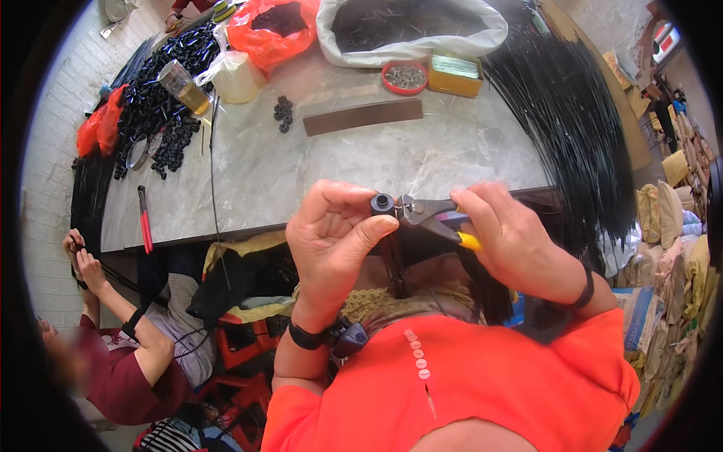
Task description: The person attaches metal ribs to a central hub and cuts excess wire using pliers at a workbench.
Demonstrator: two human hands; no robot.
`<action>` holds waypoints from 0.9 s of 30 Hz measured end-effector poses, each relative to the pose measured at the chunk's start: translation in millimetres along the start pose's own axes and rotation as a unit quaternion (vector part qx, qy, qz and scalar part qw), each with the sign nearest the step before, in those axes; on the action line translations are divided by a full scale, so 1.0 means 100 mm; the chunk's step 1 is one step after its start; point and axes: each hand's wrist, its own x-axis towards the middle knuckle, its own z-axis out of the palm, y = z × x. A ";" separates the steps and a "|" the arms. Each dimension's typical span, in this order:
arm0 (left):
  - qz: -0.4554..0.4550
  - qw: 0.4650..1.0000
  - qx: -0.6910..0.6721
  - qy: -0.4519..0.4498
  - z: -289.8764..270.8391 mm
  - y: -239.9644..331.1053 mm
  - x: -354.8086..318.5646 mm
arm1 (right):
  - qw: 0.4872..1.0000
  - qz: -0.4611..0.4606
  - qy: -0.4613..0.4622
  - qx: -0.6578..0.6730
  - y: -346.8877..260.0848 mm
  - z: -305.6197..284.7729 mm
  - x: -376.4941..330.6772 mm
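My left hand [329,242] pinches a black round plastic fitting [382,203] between thumb and fingertips, its ringed end facing up. A dark thin shaft appears to hang below the fitting, partly hidden by my thumb. In my right hand [506,235] is a pair of end-cutting pliers [427,210] with yellow and dark handles. Their metal jaws sit right beside the fitting, around what looks like a small bit of metal. Both hands are in front of my body, at the table's near edge.
On the grey table [248,181] lie a flat brown strip [364,117], a red dish of small metal pieces [404,77], and red-handled pliers [145,220]. Long black rods [566,124] cover its right side; black parts [143,113] pile up left. A co-worker [143,361] sits at left.
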 end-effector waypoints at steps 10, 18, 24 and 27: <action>-0.008 0.997 -0.045 -0.060 -0.10 -0.01 0.07 | 0.817 0.202 -0.303 0.448 -0.02 -0.34 0.11; -0.043 0.988 -0.109 -0.097 -0.20 -0.06 0.14 | 0.626 0.250 -0.330 0.661 -0.03 -0.25 0.08; -0.061 0.986 -0.114 -0.104 -0.22 -0.05 0.15 | 0.595 0.264 -0.299 0.698 -0.10 -0.32 0.12; -0.062 0.986 -0.115 -0.107 -0.22 -0.05 0.14 | 0.577 0.273 -0.303 0.707 -0.11 -0.36 0.13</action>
